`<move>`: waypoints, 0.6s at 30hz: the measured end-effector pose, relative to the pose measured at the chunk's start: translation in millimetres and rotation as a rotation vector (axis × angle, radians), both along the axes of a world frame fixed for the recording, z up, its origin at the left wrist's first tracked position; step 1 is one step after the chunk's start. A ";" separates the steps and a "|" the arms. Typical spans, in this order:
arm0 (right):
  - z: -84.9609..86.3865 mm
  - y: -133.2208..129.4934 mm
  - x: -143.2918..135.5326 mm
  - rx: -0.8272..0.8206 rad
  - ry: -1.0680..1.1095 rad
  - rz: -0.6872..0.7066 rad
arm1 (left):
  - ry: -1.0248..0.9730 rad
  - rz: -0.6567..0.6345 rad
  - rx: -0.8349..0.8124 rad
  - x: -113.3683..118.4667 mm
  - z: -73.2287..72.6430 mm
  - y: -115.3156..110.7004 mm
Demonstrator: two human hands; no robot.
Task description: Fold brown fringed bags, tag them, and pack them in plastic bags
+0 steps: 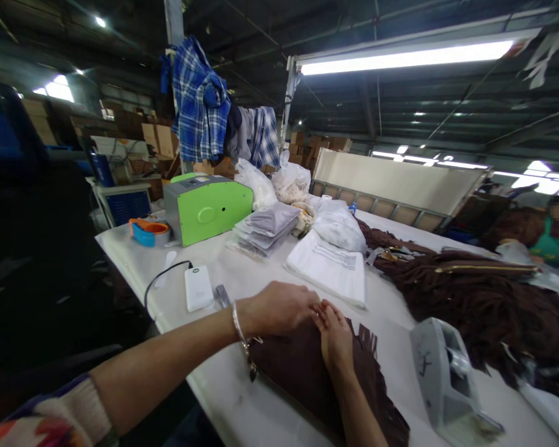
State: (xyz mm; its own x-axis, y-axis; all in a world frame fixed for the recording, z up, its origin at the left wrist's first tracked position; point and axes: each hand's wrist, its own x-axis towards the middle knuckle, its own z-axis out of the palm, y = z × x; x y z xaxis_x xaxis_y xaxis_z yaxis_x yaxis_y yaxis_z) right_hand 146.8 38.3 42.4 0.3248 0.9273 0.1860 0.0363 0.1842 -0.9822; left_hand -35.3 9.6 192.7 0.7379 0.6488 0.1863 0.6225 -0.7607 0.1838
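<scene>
My left hand [289, 308] reaches in from the left, its fingers bent into a pinch. My right hand [336, 338] meets it fingertip to fingertip, with its fingers drawn together. Whatever lies between the fingertips is too small or hidden to name. Below both hands, a dark brown fringed piece [298, 366] lies flat on the white table [246, 410], its strips spreading to the right. By the left wrist is a narrow grey object [222, 297], and a white power bank [198, 288] with a black cable lies farther left.
A tape dispenser [440, 372] stands to the right, before a heap of brown fringed material [470, 298]. Behind the hands are printed white bags [330, 267], packed grey pouches [266, 228] and a green-grey machine [209, 208]. Tape rolls [149, 231] sit near the left edge.
</scene>
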 end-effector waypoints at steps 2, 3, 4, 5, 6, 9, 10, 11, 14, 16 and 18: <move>4.0 -5.0 1.9 -0.017 -0.018 0.015 | -0.085 0.189 -0.011 -33.8 -7.6 11.9; 7.9 -8.7 2.1 -0.028 -0.046 0.029 | -0.096 0.247 -0.061 -52.4 -16.7 16.4; 12.9 -12.7 1.5 -0.038 -0.078 0.049 | -0.093 0.266 -0.101 -69.9 -28.6 18.6; 18.9 -16.9 -0.1 -0.040 -0.127 0.080 | -0.093 0.264 -0.141 -85.1 -42.3 18.1; 25.6 -21.0 -2.9 -0.028 -0.200 0.126 | -0.090 0.251 -0.185 -97.0 -56.9 15.3; 45.0 -30.9 -18.3 0.094 -0.551 0.342 | -0.093 0.253 -0.247 -112.2 -94.9 -0.3; 49.6 -33.2 -25.3 0.137 -0.698 0.423 | -0.096 0.267 -0.239 -112.1 -103.5 -4.7; 52.6 -35.0 -32.4 0.168 -0.847 0.494 | -0.101 0.280 -0.219 -110.6 -109.9 -7.6; 52.6 -38.0 -50.6 0.179 -1.255 0.620 | -0.121 0.265 -0.163 -105.1 -118.0 -7.3; 48.3 -38.4 -56.6 0.151 -1.449 0.643 | -0.134 0.275 -0.150 -104.0 -117.8 -3.1; 44.9 -38.3 -57.1 0.102 -1.521 0.641 | -0.132 0.333 -0.161 -106.2 -116.2 0.4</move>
State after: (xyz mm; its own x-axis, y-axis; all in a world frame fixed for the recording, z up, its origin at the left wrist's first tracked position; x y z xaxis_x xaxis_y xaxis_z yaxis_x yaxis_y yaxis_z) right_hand 89.7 0.0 87.3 -0.6061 0.7951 0.0201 0.7897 0.6046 -0.1042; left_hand -141.5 10.0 76.5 0.4583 0.8774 0.1418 0.7934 -0.4758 0.3798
